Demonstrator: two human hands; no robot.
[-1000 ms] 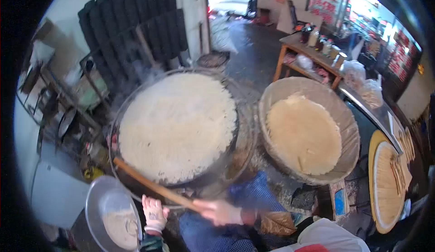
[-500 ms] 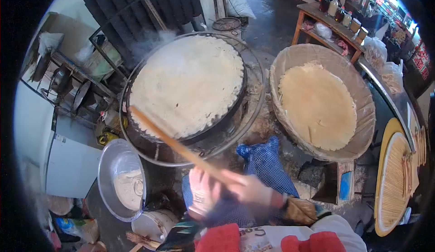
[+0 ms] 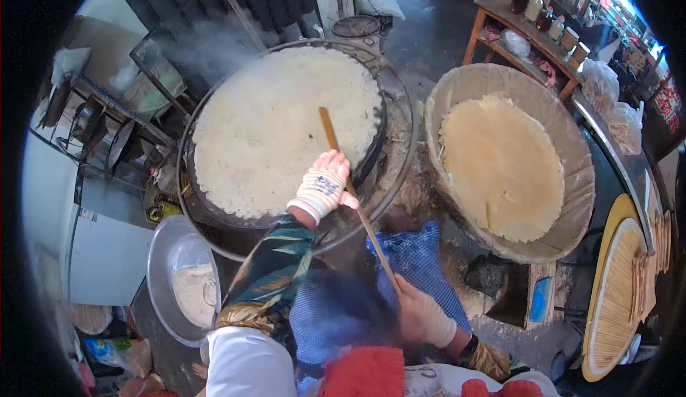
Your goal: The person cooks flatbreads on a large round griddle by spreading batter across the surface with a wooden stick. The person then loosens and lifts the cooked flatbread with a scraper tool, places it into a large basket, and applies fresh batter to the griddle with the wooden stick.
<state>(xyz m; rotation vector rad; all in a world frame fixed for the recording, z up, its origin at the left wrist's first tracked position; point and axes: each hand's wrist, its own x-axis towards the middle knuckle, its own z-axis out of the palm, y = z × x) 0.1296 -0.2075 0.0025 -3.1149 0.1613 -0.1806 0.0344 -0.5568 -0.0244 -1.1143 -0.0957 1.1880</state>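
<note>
Wooden and slender, a stick (image 3: 372, 237) is held slantwise by both hands, with its upper end over the round griddle (image 3: 369, 166). By the left hand (image 3: 324, 185) the stick is grasped near its upper part, the fingers being closed around it; by the right hand (image 3: 424, 316) its lower part is gripped, close to the blue patterned cloth (image 3: 426, 260). Whether the upper end touches the pale layer (image 3: 271, 136) on the griddle cannot be told. Some steam (image 3: 214, 54) is seen at the far left edge of the griddle. To the right, a yellowish round sheet (image 3: 504, 172) is contained in a lined basket (image 3: 574, 182). To the left, a pale mixture (image 3: 194, 291) is held in a metal basin (image 3: 164, 272). Farther behind, several bottles (image 3: 534, 7) are carried by a wooden tabletop (image 3: 499, 7).
</note>
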